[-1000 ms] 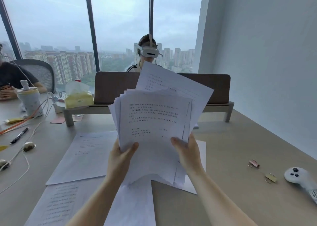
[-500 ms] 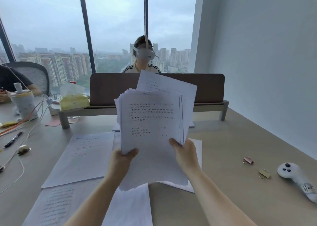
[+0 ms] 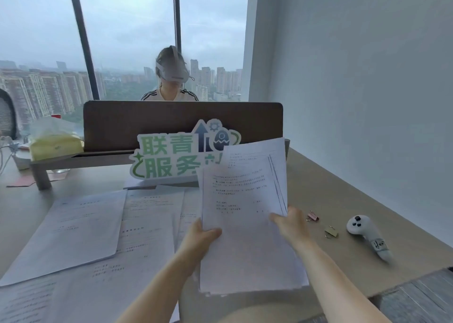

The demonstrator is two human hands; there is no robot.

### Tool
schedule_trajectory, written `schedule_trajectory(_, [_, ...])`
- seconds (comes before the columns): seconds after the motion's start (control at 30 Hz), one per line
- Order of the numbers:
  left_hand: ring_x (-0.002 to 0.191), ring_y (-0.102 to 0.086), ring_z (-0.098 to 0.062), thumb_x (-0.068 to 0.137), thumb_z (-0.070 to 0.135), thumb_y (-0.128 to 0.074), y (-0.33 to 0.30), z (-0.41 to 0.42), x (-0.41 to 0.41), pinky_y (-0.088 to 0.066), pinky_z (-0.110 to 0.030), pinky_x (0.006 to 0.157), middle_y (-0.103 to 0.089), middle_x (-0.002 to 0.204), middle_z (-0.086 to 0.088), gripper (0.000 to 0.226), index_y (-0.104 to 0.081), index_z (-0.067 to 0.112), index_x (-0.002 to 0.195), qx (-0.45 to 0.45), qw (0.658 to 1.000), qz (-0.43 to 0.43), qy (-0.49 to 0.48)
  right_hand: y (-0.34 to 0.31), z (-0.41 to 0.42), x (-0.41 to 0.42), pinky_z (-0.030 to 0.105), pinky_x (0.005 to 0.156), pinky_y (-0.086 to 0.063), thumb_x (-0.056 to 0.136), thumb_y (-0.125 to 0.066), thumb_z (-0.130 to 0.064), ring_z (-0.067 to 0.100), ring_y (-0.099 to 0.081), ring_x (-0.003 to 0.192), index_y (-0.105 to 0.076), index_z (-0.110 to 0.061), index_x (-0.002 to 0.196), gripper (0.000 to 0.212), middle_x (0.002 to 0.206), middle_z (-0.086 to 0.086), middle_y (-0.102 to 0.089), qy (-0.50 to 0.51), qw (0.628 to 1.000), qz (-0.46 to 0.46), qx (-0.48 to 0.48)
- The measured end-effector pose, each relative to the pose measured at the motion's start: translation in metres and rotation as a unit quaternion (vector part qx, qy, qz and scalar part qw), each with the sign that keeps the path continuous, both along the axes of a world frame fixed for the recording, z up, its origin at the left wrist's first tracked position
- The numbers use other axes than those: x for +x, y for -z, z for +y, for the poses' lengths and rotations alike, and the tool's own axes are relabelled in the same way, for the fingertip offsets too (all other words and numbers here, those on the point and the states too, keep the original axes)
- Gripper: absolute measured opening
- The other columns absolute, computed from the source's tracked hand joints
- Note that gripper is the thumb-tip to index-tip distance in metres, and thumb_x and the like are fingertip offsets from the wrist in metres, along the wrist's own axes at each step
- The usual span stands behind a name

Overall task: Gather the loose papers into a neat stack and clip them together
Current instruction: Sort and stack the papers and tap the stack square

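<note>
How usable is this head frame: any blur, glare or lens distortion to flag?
Head view: soft, flat daylight from the overcast window, no glare or hard shadows. The held stack and both hands, left and right, are slightly motion-blurred, so the print is unreadable. Wide-angle bending tilts the window frames. The sign and clips stay sharp enough.

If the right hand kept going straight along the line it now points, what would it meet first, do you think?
The right hand, gripping the paper stack, points forward and slightly left, so beyond the papers it would probably meet the green-lettered sign first; depth is uncertain.
</note>
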State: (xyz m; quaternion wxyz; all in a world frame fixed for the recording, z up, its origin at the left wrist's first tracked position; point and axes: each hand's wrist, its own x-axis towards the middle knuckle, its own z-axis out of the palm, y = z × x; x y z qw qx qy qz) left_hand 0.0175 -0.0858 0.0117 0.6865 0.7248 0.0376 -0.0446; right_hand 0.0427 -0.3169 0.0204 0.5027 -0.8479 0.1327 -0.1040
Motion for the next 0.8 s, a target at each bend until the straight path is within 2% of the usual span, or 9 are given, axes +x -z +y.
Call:
schedule_trajectory(0.1, [0.082,-0.069,-0.022,0.083,-0.001,-0.060,0.006,-0.028,0.001,-0.055,-0.027,0.066,-0.070,0.093,-0.006,0.028,-0.058,0.015,0.106,0.005,1.000,0.017,0.022,0.009,-0.029,-0.002,0.044,0.077,-0.058,0.070,-0.068,-0.029,0.029,-0.070,0.083,-0.074,-0.012,0.092,0.029,0.087,0.006,-0.075,0.015,1.000,0.014,0.001])
schedule_trajectory(0.17, [0.082,-0.068,-0.021,0.077,0.004,-0.060,0.006,-0.046,0.002,-0.054,-0.028,0.067,-0.070,0.092,-0.004,0.029,-0.059,0.014,0.105,0.008,0.999,0.019,0.025,0.011,-0.047,-0.005,0.038,0.068,-0.054,0.074,-0.065,-0.021,0.026,-0.065,0.074,-0.072,-0.005,0.090,0.024,0.085,0.011,-0.075,0.016,1.000,0.018,-0.002])
schedule_trajectory(0.23, [0.084,-0.067,-0.021,0.073,0.007,-0.060,0.009,-0.062,0.004,-0.054,-0.028,0.068,-0.069,0.093,-0.005,0.035,-0.058,0.011,0.108,0.011,0.999,0.026,0.034,0.018,-0.065,-0.004,0.033,0.061,-0.046,0.069,-0.061,-0.022,0.020,-0.057,0.066,-0.069,-0.002,0.091,0.031,0.077,0.010,-0.072,0.020,1.000,0.022,-0.007])
schedule_trajectory(0.3, [0.082,-0.066,-0.020,0.078,0.001,-0.058,0.012,-0.073,0.006,-0.052,-0.026,0.063,-0.069,0.093,-0.005,0.029,-0.058,0.010,0.106,0.012,0.998,0.035,0.043,0.027,-0.080,0.001,0.037,0.062,-0.051,0.065,-0.059,-0.026,0.025,-0.064,0.067,-0.071,-0.007,0.090,0.033,0.078,0.009,-0.074,0.025,0.999,0.032,-0.016])
schedule_trajectory(0.4, [0.085,-0.066,-0.025,0.071,0.005,-0.061,0.021,-0.091,0.013,-0.052,-0.027,0.064,-0.070,0.102,-0.013,0.041,-0.061,0.003,0.112,0.028,0.998,0.039,0.046,0.031,-0.097,-0.002,0.041,0.069,-0.055,0.069,-0.060,-0.026,0.031,-0.067,0.076,-0.069,-0.012,0.088,0.025,0.081,0.006,-0.073,0.041,0.997,0.045,-0.037])
schedule_trajectory(0.47, [0.085,-0.065,-0.027,0.079,-0.002,-0.061,0.024,-0.103,0.016,-0.052,-0.029,0.067,-0.068,0.100,-0.013,0.034,-0.061,-0.001,0.113,0.050,0.997,0.035,0.037,0.023,-0.101,-0.012,0.033,0.058,-0.044,0.076,-0.062,-0.018,0.027,-0.057,0.064,-0.064,-0.013,0.079,0.006,0.072,0.003,-0.065,0.051,0.997,0.046,-0.045])
schedule_trajectory(0.57, [0.079,-0.063,-0.022,0.083,0.000,-0.062,0.029,-0.116,0.020,-0.050,-0.026,0.068,-0.067,0.095,-0.009,0.025,-0.062,0.002,0.108,0.099,0.994,0.025,0.034,0.020,-0.110,-0.017,0.028,0.049,-0.027,0.079,-0.059,-0.006,0.019,-0.038,0.053,-0.052,-0.015,0.065,0.019,0.057,-0.002,-0.047,0.067,0.995,0.054,-0.051])
schedule_trajectory(0.7, [0.094,-0.063,-0.022,0.086,0.014,-0.062,0.034,-0.129,0.019,-0.049,-0.030,0.081,-0.069,0.114,-0.006,0.032,-0.060,0.013,0.117,0.178,0.982,-0.001,0.057,0.024,-0.120,-0.020,0.029,0.048,-0.026,0.081,-0.058,-0.006,0.017,-0.036,0.052,-0.042,-0.019,0.058,0.030,0.056,-0.001,-0.044,0.087,0.989,0.079,-0.088])
schedule_trajectory(0.8, [0.092,-0.057,-0.019,0.088,0.021,-0.059,0.035,-0.134,0.018,-0.041,-0.025,0.076,-0.067,0.115,-0.004,0.034,-0.059,0.014,0.122,0.246,0.966,-0.028,0.071,0.028,-0.126,-0.022,0.028,0.048,-0.026,0.083,-0.056,-0.007,0.016,-0.039,0.052,-0.042,-0.020,0.058,0.031,0.056,-0.001,-0.046,0.093,0.985,0.090,-0.116])
